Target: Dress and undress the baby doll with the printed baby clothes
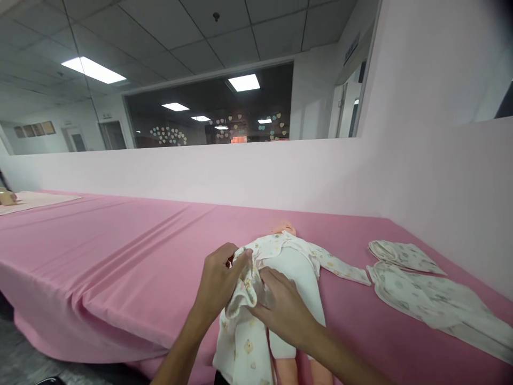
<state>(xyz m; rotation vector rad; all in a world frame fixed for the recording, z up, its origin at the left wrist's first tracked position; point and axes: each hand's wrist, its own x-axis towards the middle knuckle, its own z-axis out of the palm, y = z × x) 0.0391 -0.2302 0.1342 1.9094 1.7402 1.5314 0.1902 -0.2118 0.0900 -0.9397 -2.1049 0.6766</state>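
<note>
A baby doll (294,267) lies on its back, head away from me, with a white torso and bare lower legs. A white patterned long-sleeved baby top (272,246) covers its shoulders, one sleeve stretched out to the right. My left hand (220,275) pinches a bunched patterned baby garment (248,347) beside the doll. On the same bunched cloth, my right hand (282,305) is closed from the other side, across the doll's body. The garment's lower part hangs toward me; whether it joins the top, I cannot tell.
A pink cloth (132,256) covers the long table. Folded patterned baby clothes (404,256) and a spread pale garment (436,299) lie at the right, near the wall (449,176). At the far left sits a small beige object (7,197) on a pale mat (38,201).
</note>
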